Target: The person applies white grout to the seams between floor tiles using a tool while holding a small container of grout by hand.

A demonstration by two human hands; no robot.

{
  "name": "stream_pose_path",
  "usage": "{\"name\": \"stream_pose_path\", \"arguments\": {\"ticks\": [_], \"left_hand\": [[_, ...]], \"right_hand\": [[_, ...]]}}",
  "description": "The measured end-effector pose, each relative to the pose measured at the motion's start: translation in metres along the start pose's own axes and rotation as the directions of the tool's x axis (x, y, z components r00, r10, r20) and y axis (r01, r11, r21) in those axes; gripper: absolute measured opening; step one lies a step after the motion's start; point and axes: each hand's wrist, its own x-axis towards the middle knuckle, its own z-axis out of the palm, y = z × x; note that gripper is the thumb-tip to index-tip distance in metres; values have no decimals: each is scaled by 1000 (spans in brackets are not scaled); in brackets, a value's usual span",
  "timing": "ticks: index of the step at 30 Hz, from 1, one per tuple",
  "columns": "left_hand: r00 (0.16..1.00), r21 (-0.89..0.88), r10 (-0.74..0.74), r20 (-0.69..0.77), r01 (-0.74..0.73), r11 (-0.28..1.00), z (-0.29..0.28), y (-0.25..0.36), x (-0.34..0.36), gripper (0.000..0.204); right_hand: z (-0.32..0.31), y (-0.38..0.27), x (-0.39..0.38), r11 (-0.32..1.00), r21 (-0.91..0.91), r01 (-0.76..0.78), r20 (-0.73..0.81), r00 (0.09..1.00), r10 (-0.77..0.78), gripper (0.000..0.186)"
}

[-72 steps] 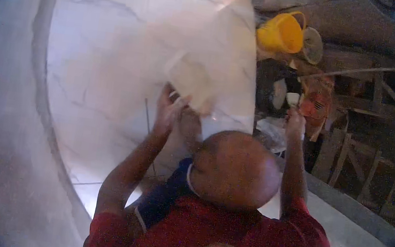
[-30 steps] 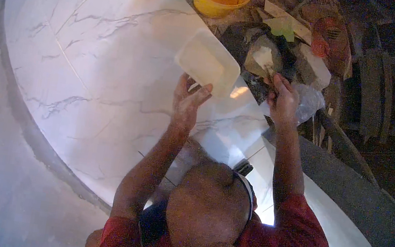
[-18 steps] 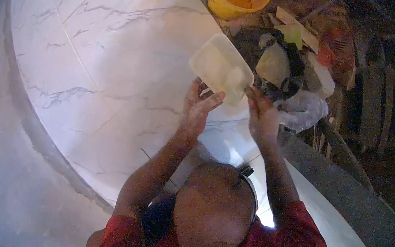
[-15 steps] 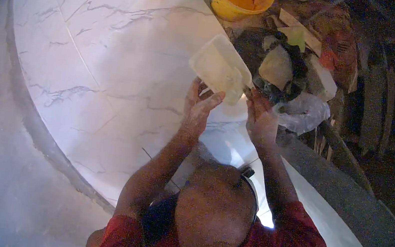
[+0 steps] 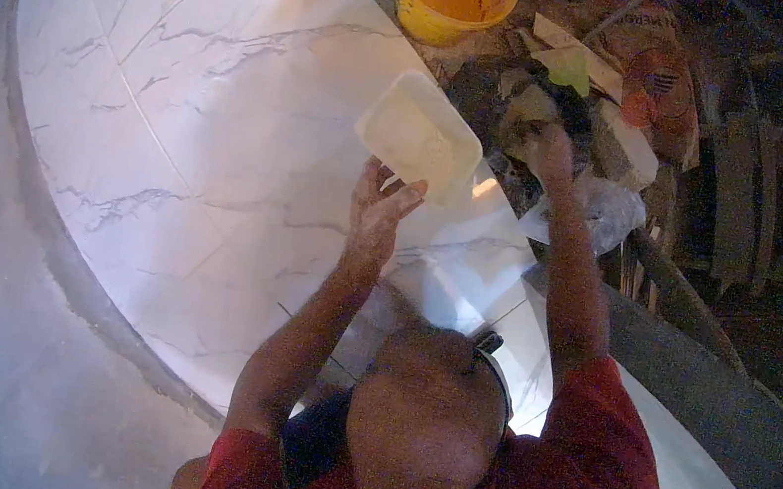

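Fingers [image 5: 409, 193] of my left hand [image 5: 373, 223] hold the white rectangular plastic tub [image 5: 419, 134], best kept level; whether my right hand [image 5: 554, 157] grips anything by the crumpled black bag [image 5: 578, 111], I can't tell.

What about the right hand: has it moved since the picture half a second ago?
Yes. Against the yellow bucket, the right hand has moved up and rightward in the picture, from beside the white tray to the dark bag-like thing.

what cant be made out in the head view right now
In the head view:
Right hand: what it grips, if anything, lost in shadow and blur.
Left hand: some fingertips hidden by the white tub.
White tub: fill level, pale contents blending into pale walls.
Yellow bucket: far rim cut off by top edge.
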Motion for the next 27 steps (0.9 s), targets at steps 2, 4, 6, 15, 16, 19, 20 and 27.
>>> {"name": "stream_pose_path", "arguments": {"ticks": [2,4,6,15,16,19,20,27], "left_hand": [[1000,-18,-2,-6,2,1000,7,4,-2,71],[999,-44,20,25,-19,999,11,2,-3,70],[999,-43,50,8,-50,998,0,3,-6,69],[997,-52,74,32,-72,996,3,-8,6,65],[997,-47,78,24,-76,996,2,-7,5,66],[997,-71,69,27,-66,995,7,-7,5,68],[998,-98,61,28,-58,993,9,-5,4,70],[997,-116,72,26,-68,991,13,0,-1,73]], "right_hand": [[54,20,12,974,220,-47,-74,995,64,27],[91,40,16,657,747,-107,-148,935,321,28],[79,36,2,657,751,60,-65,998,-17,26],[-14,7,-61,212,949,-235,183,954,239,29],[-34,-6,-61,48,935,-351,313,883,351,31],[-80,-22,-79,-111,909,-403,410,809,422,35],[-92,-26,-86,-98,924,-368,376,836,400,36],[-125,-79,-94,216,842,-494,407,846,344,32]]}}
